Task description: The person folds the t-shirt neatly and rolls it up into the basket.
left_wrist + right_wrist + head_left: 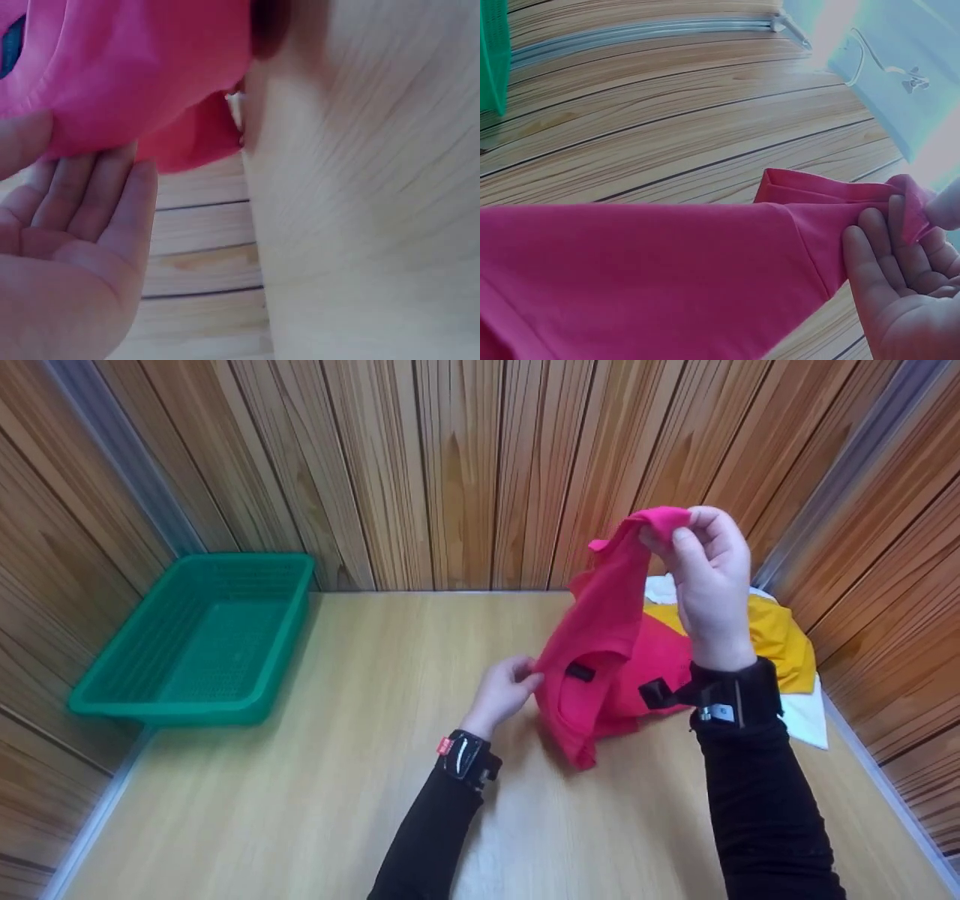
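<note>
A bright pinkish-red T-shirt (600, 630) hangs bunched between both hands, its round neckline and dark label facing up. High on the right, my right hand (716, 577) pinches one sleeve between thumb and fingers. The right wrist view shows that sleeve (810, 240) stretched out from the hand. Lower down, my left hand (499, 694) pinches the shirt's edge left of the neckline. In the left wrist view, the thumb lies over the cloth (150, 67) and the fingers (105, 187) under it. The lower part of the shirt slumps onto the table.
A green plastic basket (259, 690) stands at the table's left back. Behind my right hand, a yellow cloth (780, 641) lies on white fabric (806, 720) near the right wall. Wood-panelled walls (450, 472) enclose the table (300, 810) at the back and sides.
</note>
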